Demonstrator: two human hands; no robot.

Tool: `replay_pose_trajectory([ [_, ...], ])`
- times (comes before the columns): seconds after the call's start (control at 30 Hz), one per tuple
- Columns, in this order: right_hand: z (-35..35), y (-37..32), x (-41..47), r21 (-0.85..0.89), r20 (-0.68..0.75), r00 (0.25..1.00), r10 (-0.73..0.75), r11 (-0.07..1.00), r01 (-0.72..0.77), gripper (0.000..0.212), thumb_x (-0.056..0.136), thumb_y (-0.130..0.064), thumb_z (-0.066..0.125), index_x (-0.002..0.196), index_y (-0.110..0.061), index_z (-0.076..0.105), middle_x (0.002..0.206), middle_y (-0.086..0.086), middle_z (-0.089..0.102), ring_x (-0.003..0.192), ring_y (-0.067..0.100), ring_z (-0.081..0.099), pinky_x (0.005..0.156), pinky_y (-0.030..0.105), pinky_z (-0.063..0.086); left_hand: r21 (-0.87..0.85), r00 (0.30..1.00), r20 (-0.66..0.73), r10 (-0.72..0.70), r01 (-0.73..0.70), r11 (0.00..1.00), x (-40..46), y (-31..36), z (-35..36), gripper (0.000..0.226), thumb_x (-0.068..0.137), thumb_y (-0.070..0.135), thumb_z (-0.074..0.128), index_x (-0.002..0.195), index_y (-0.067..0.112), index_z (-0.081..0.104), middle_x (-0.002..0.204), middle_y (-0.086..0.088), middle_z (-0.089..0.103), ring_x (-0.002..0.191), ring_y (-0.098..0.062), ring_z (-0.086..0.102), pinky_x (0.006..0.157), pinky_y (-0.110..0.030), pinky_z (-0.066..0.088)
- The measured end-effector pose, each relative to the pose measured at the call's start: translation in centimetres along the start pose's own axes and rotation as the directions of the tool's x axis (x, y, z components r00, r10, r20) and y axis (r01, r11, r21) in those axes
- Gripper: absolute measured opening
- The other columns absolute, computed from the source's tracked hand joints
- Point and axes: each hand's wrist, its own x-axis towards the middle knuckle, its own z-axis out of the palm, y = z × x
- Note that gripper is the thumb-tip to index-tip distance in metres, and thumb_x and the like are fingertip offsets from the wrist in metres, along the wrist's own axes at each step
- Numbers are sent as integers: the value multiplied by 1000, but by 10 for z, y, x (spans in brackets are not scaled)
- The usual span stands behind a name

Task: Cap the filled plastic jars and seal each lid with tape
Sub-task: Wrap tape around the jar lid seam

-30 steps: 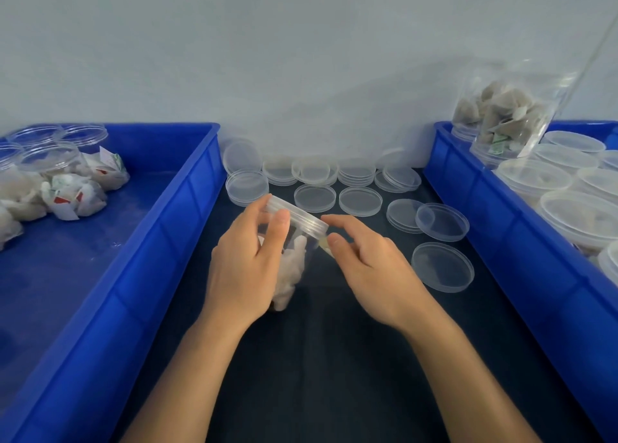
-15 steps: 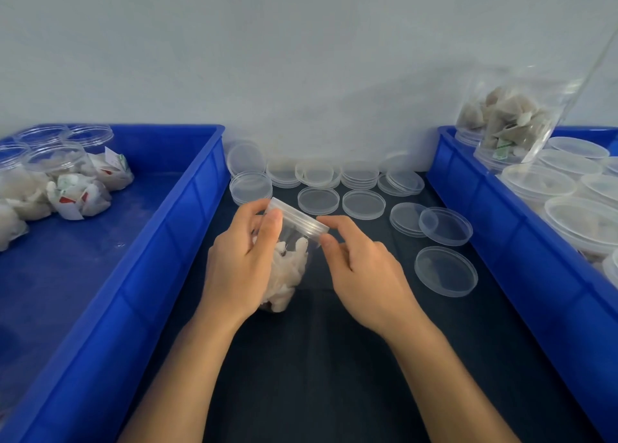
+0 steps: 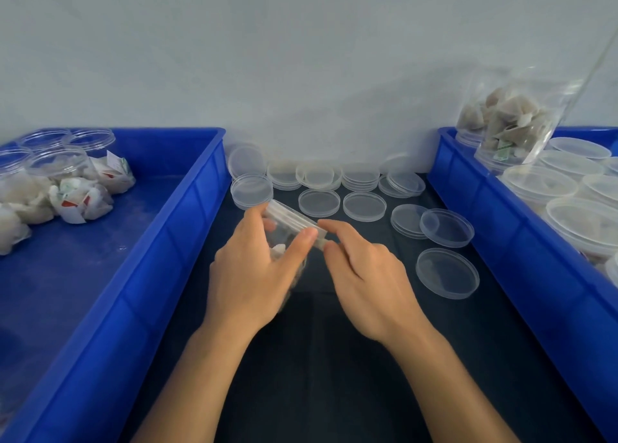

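Tilted further toward the right hand (image 3: 368, 275) than a second ago, the capped jar (image 3: 294, 228) now leans with its lid (image 3: 296, 216) angled up and rightward, and the left hand (image 3: 254, 272) has slid its thumb up to the lid's edge. That hand wraps the jar's body, fingers curled around it, holding it just above the dark mat (image 3: 301, 375). Index finger and thumb of the right hand pinch something small at the lid's rim, likely a strip of tape, though it is too faint to confirm. The tilt seems meant to bring the seam between lid and jar toward those fingers. Spare lids (image 3: 317, 201) lie beyond the hands; blue bins (image 3: 187, 208) flank them, filled jars (image 3: 57, 165) in the one beyond the left hand.
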Motion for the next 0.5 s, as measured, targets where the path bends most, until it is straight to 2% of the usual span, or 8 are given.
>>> replay_pose_trajectory([
  [0.1, -2, 0, 0, -33, 2, 999, -48, 998, 48, 42, 106, -39, 33, 147, -41, 44, 67, -13, 56, 71, 16, 58, 75, 44, 49, -66, 998, -25, -59, 58, 996, 1, -3, -2, 68, 76, 96, 46, 122, 46, 48, 117, 24, 63, 106, -2, 62, 91, -43, 56],
  [0.2, -4, 2, 0, -32, -11, 998, -55, 998, 55, 41, 108, -40, 36, 148, -39, 43, 68, -14, 56, 73, 17, 60, 77, 45, 51, -163, 994, 0, -110, 108, 981, 1, -5, -2, 64, 75, 93, 50, 117, 45, 55, 112, 24, 67, 105, 3, 62, 93, -39, 55],
  [0.4, -5, 10, 3, -15, -20, 999, -47, 999, 47, 39, 109, -44, 39, 146, -40, 47, 64, -16, 53, 74, 16, 58, 77, 44, 50, -344, 987, 78, -140, 159, 926, 0, -2, -3, 61, 76, 87, 55, 112, 40, 67, 106, 23, 72, 101, 5, 67, 88, -32, 52],
  [0.5, -6, 12, 3, 4, -9, 999, -39, 999, 39, 38, 107, -47, 39, 144, -44, 48, 69, -21, 58, 72, 14, 57, 73, 40, 45, -394, 984, 120, -135, 172, 903, 0, 1, -5, 61, 76, 84, 56, 111, 36, 69, 103, 21, 74, 97, 4, 69, 83, -30, 50],
])
